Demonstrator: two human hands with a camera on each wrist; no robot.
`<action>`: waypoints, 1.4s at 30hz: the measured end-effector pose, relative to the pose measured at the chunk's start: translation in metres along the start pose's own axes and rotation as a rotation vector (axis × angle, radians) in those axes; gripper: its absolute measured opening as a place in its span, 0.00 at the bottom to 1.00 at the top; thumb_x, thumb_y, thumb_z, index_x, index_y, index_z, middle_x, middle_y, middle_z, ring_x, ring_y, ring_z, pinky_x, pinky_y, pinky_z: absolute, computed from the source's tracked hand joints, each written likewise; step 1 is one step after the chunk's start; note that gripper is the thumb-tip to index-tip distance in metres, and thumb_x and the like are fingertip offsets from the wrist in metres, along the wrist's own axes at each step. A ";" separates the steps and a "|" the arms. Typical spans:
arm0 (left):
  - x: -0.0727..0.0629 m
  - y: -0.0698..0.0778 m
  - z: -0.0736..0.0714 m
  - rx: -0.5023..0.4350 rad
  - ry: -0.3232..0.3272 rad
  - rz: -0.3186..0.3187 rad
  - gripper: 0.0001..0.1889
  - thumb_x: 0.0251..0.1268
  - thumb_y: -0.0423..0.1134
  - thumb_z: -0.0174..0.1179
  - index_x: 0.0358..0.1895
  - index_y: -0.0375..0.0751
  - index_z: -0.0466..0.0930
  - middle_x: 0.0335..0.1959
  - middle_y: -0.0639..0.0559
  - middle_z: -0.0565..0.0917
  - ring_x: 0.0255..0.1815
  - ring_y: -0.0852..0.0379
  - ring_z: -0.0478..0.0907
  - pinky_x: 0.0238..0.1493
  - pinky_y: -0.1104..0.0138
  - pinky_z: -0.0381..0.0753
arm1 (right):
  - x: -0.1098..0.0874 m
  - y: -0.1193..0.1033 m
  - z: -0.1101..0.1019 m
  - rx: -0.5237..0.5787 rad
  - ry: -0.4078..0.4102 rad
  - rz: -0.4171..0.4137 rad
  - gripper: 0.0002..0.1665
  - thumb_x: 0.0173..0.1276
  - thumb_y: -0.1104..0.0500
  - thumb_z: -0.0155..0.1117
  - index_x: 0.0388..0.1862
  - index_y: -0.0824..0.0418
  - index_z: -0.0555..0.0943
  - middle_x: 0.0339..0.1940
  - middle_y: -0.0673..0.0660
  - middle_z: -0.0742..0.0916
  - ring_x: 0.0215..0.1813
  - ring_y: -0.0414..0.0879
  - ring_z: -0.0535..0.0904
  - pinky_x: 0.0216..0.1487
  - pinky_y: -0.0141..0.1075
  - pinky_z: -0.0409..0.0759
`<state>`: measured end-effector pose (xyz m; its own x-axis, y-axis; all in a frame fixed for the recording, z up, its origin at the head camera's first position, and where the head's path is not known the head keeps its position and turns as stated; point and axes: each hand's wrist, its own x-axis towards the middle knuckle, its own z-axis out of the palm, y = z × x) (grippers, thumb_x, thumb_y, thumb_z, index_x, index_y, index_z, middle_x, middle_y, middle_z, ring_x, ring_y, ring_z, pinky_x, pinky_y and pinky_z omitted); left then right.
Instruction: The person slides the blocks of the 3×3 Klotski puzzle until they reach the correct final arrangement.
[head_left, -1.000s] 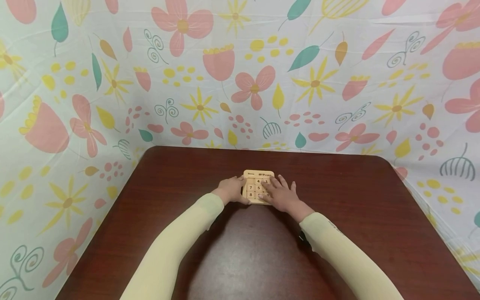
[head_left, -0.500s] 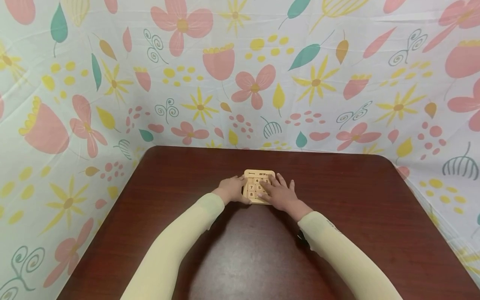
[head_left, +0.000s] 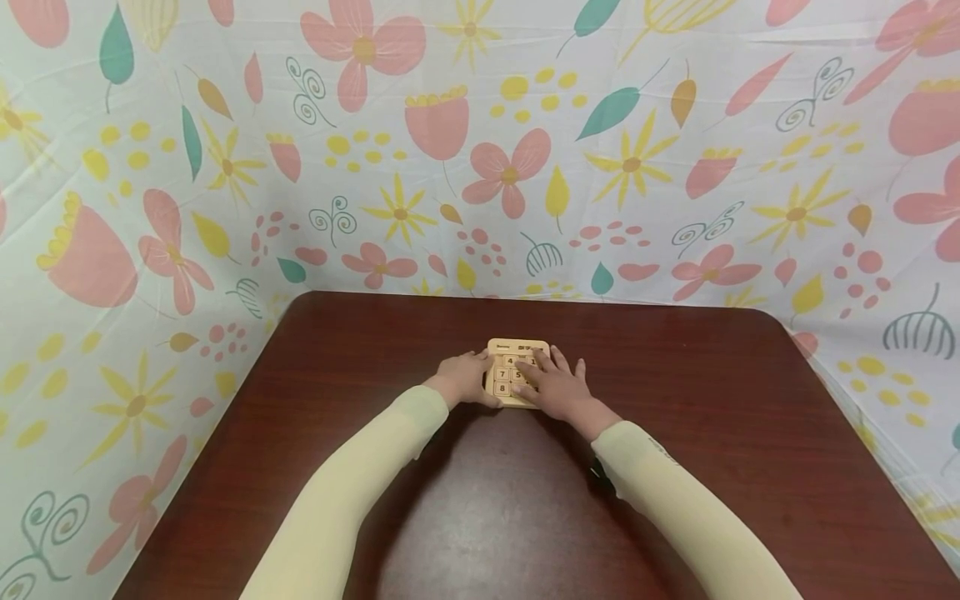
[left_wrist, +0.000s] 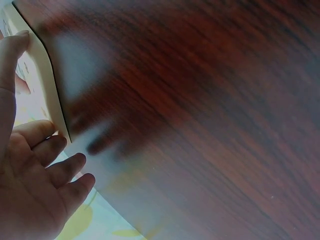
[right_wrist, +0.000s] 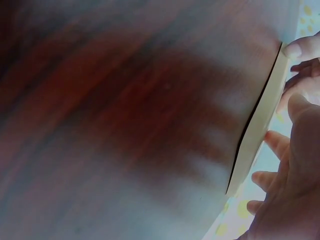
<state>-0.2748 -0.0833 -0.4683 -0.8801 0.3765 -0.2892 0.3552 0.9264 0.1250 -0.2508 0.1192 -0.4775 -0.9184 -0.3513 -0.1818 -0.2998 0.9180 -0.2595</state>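
Number board [head_left: 513,347] lies with its long axis running away from me, just right of my left hand [head_left: 462,378], which pinches its side, and partly under my right hand [head_left: 561,390], fingers spread over the numbered tiles [head_left: 502,375].

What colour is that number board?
The number board is pale yellow, clearest in the head view.

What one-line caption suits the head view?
Left hand holds a number-tile board by its left side on a dark-red table; right hand spread over the tiles.
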 end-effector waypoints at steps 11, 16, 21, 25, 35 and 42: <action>-0.002 0.001 -0.001 0.007 -0.004 -0.006 0.51 0.58 0.68 0.67 0.82 0.51 0.59 0.84 0.53 0.59 0.83 0.49 0.61 0.71 0.51 0.77 | 0.001 -0.005 -0.002 0.007 0.015 -0.011 0.36 0.81 0.37 0.48 0.82 0.48 0.64 0.86 0.64 0.59 0.86 0.69 0.43 0.76 0.78 0.41; -0.003 0.001 -0.002 0.009 -0.002 -0.006 0.50 0.59 0.68 0.67 0.82 0.53 0.59 0.84 0.54 0.59 0.83 0.49 0.61 0.70 0.52 0.78 | 0.003 -0.007 -0.001 0.007 0.005 -0.006 0.36 0.81 0.37 0.48 0.82 0.47 0.64 0.86 0.63 0.58 0.87 0.68 0.43 0.76 0.78 0.41; -0.004 0.001 -0.002 0.012 -0.003 -0.008 0.50 0.59 0.68 0.67 0.82 0.53 0.59 0.84 0.54 0.59 0.83 0.49 0.61 0.70 0.52 0.78 | 0.004 -0.008 -0.001 -0.001 -0.008 0.004 0.36 0.80 0.36 0.48 0.82 0.46 0.63 0.86 0.62 0.57 0.87 0.67 0.41 0.76 0.77 0.40; -0.003 0.001 -0.001 0.017 -0.004 -0.009 0.51 0.59 0.68 0.67 0.82 0.52 0.58 0.84 0.54 0.59 0.83 0.49 0.61 0.70 0.52 0.78 | 0.005 -0.009 0.000 -0.001 -0.012 0.008 0.37 0.80 0.36 0.47 0.82 0.46 0.63 0.87 0.61 0.57 0.87 0.66 0.41 0.77 0.77 0.40; -0.003 0.001 -0.001 0.021 -0.004 -0.002 0.51 0.58 0.69 0.67 0.82 0.51 0.59 0.84 0.54 0.59 0.83 0.50 0.61 0.69 0.52 0.79 | 0.006 -0.010 0.001 0.005 -0.011 0.010 0.37 0.80 0.36 0.48 0.82 0.46 0.63 0.87 0.61 0.57 0.87 0.67 0.41 0.77 0.77 0.40; -0.003 0.001 -0.001 0.020 0.002 -0.001 0.51 0.59 0.68 0.67 0.82 0.51 0.59 0.84 0.54 0.59 0.83 0.50 0.62 0.70 0.52 0.78 | 0.007 -0.012 0.002 0.003 -0.009 0.009 0.37 0.80 0.35 0.47 0.82 0.46 0.63 0.87 0.61 0.57 0.87 0.67 0.42 0.77 0.77 0.40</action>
<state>-0.2721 -0.0832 -0.4662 -0.8812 0.3752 -0.2877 0.3600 0.9269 0.1061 -0.2534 0.1058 -0.4772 -0.9188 -0.3446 -0.1924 -0.2906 0.9206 -0.2611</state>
